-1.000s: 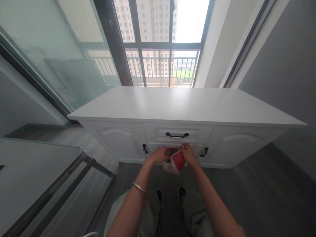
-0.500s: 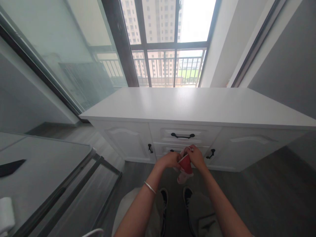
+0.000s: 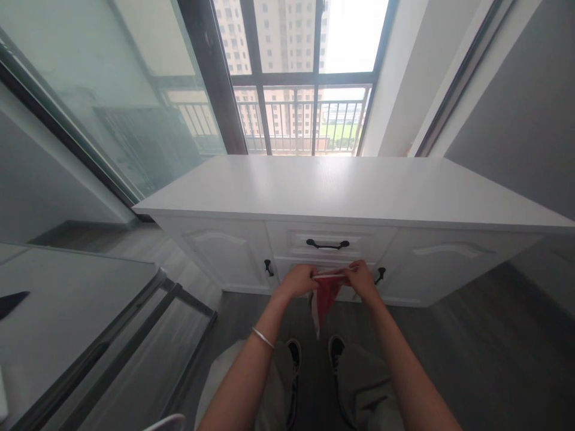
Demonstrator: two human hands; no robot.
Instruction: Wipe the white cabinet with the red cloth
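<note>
A flattened red paper cup (image 3: pixel 327 293), white inside, is pinched at its top edge between the left hand (image 3: pixel 299 280) and the right hand (image 3: pixel 362 279), both grips clamped on it. It hangs in the air before the white cabinet's (image 3: pixel 341 191) lower drawer.
</note>
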